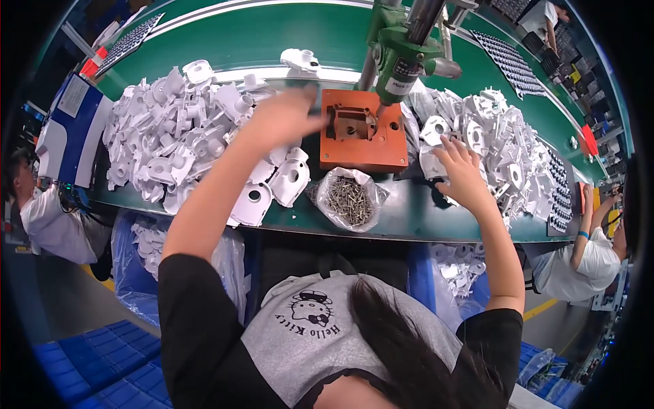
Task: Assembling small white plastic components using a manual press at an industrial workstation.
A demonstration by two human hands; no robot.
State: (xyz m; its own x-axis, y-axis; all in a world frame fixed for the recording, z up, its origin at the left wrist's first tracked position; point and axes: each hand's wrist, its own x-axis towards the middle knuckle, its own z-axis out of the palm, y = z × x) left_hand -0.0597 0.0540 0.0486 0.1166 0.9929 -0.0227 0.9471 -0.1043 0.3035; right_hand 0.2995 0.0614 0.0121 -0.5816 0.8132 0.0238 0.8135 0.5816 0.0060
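My left hand is blurred by motion beside the left edge of an orange fixture block; whether its fingers hold anything cannot be made out. A dark recess sits in the top of the block, and a green press head stands over it. On the right, my right hand reaches to the near edge of a heap of white plastic housings, fingers stretched and apart. One white housing lies by its fingertips. A clear plastic bag of metal screws rests in front of the block.
Another heap of white housings covers the left of the green bench. A single housing lies behind the block. Blue bins with bagged parts stand below the bench edge. A person in white is at left, another at right.
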